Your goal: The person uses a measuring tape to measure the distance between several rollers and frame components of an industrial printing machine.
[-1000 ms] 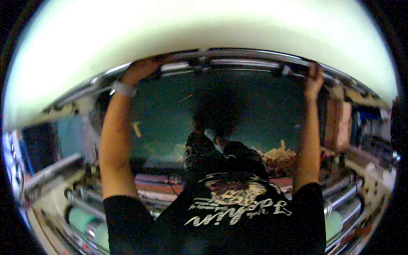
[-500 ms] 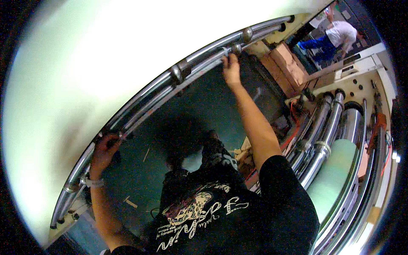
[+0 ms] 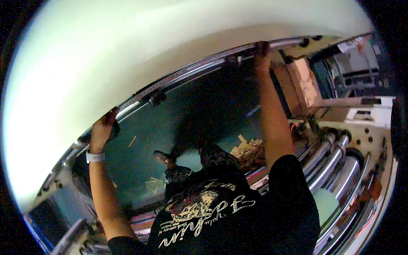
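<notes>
A large pale roll or sheet [image 3: 85,55] fills the upper left. Along its lower edge runs a pale strip with small marks, a tape measure [image 3: 170,78], stretched between my hands beside a shiny metal bar [image 3: 191,75]. My left hand [image 3: 101,132] is closed at the strip's left end, with a dark object under the fingers, partly hidden. A pale band [image 3: 95,156] circles that wrist. At the strip's far right end, my right hand [image 3: 262,53] is closed on it against the sheet's edge; shadow blurs its fingers.
To the right, a machine holds several shiny metal rollers [image 3: 329,170] and a pale green roll [image 3: 326,206]. Wood scraps [image 3: 248,151] lie in a pile near my legs. A cardboard box [image 3: 304,80] stands beyond my right arm. Splinters lie on the green floor [image 3: 140,170].
My right hand has moved right and up along the sheet's edge, and my left slightly up. The strip now lies up against the sheet. The view has shifted; the other person is out of sight.
</notes>
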{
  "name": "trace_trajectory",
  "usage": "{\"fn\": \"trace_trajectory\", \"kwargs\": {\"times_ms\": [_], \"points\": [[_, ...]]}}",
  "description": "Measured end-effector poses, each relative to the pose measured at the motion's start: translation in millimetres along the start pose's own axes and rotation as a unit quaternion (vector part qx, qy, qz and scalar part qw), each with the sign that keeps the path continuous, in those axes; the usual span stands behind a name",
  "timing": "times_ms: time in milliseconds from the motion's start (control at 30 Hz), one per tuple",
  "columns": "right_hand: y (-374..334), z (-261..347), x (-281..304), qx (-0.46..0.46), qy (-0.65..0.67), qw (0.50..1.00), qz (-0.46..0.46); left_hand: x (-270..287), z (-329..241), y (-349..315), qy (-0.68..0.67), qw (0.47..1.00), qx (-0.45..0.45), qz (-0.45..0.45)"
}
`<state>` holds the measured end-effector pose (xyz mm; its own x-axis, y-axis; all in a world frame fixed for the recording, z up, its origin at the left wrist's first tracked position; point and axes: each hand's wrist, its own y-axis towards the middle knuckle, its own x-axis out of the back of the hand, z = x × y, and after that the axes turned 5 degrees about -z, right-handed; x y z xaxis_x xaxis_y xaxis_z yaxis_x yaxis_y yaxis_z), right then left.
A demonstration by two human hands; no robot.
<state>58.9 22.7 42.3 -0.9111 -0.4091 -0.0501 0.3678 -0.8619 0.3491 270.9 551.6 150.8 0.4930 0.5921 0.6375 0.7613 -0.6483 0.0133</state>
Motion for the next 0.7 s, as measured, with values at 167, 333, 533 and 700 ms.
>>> {"fn": "trace_trajectory", "kwargs": {"times_ms": [167,333,533,700], "points": [[20,-23,51,0.318,-0.575,0.752,0.045,-13,-29,4,0.154,0.988,0.004,0.007],[22,-29,90,0.471,-0.557,0.682,0.049,-31,-65,7,0.086,0.996,-0.02,0.011],[20,-17,80,0.411,-0.512,0.744,0.121,-32,-34,9,0.134,0.987,-0.084,-0.019],[24,-21,71,0.537,-0.511,0.667,0.078,-20,-20,13,0.112,0.991,-0.066,-0.018]]}}
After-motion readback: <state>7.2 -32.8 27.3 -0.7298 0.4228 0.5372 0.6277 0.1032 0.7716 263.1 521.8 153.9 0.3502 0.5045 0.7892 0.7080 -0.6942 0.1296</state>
